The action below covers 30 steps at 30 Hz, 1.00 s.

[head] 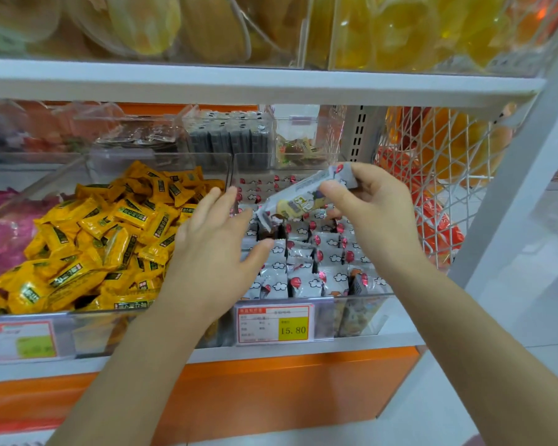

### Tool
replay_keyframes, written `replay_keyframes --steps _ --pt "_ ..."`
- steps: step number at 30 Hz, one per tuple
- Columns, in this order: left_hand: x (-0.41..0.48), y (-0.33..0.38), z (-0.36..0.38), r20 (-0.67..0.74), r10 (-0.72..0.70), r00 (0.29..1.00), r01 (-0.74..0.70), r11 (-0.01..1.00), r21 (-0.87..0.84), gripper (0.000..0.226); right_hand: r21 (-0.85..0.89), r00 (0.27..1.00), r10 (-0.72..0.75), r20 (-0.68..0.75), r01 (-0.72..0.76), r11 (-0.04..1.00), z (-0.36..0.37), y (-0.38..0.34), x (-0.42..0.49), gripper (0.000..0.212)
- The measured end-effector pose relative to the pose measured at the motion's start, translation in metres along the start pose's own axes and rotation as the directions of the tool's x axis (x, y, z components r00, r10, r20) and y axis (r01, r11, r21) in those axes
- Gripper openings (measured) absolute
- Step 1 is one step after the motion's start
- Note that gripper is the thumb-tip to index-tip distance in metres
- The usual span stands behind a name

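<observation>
The right hand (377, 214) holds a long grey-white wrapped snack bar (303, 196) above the clear plastic bin (355, 312) on the middle shelf. Its thumb and fingers (332, 191) pinch the bar at its upper right end. The bar's long axis slants down to the left, so the free lower end hangs over the small grey-white packets printed with clouds and red balloons (322, 262) that fill the bin.

The left hand (216, 249) is spread flat with nothing in it. Its straight fingers (207, 204) reach over the divider between this bin and the heap of yellow wrapped sweets (103, 239), and its thumb rests near the packets. The bar's loose end lies just beside the left index fingertip, up and to its right, so the left hand is the nearer one to take or steady that end. It would probably only need a short reach along the slant. A red-and-yellow price tag (274, 323) sits on the bin's front.
</observation>
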<state>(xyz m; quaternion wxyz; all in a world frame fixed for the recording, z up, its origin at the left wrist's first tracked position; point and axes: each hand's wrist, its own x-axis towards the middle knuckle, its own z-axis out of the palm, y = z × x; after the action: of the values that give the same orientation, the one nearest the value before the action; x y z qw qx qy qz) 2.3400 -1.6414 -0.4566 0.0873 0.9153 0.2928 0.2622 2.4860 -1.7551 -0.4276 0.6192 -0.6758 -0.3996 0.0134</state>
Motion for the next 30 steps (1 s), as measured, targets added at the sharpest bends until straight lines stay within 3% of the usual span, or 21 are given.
replay_keyframes --steps 3,5,10,13,15,17,20,24,30 --pt "0.002 -0.003 0.003 0.006 0.018 1.0 -0.018 0.999 -0.044 0.058 -0.352 0.989 -0.108 0.102 0.137 0.926 0.004 -0.001 0.011 0.021" --pt "0.003 -0.003 0.004 -0.004 0.024 1.0 -0.024 0.998 -0.058 0.059 -0.465 0.965 -0.175 0.195 0.248 0.85 0.011 -0.004 0.017 0.029" --pt "0.003 -0.005 0.007 -0.018 0.028 0.999 -0.029 0.996 -0.08 0.06 -0.575 0.913 -0.147 0.381 0.358 0.735 0.033 -0.001 0.024 0.036" --pt "0.003 -0.006 0.007 -0.026 0.026 0.999 -0.029 0.992 -0.127 0.061 -0.573 0.893 -0.067 0.445 0.341 0.745 0.043 0.004 0.023 0.035" --pt "0.003 -0.006 0.007 -0.024 0.018 1.0 -0.022 0.987 -0.16 0.061 -0.581 0.83 -0.01 0.558 0.399 0.71 0.047 0.006 0.023 0.023" --pt "0.003 -0.007 0.008 -0.018 0.016 1.0 -0.019 0.985 -0.171 0.062 -0.622 0.765 0.039 0.643 0.491 0.61 0.049 0.007 0.028 0.024" --pt "0.004 -0.008 0.008 -0.007 0.018 1.0 -0.019 0.984 -0.18 0.063 -0.602 0.744 0.063 0.666 0.485 0.635 0.048 0.001 0.039 0.033" --pt "0.003 -0.009 0.008 -0.001 0.025 1.0 -0.025 0.981 -0.192 0.065 -0.552 0.867 -0.045 0.497 0.355 0.754 0.048 -0.004 0.055 0.029" --pt "0.003 -0.009 0.007 0.0 0.027 1.0 -0.027 0.981 -0.193 0.065 -0.711 0.8 0.079 0.595 0.479 0.515 0.068 0.009 0.063 0.012"
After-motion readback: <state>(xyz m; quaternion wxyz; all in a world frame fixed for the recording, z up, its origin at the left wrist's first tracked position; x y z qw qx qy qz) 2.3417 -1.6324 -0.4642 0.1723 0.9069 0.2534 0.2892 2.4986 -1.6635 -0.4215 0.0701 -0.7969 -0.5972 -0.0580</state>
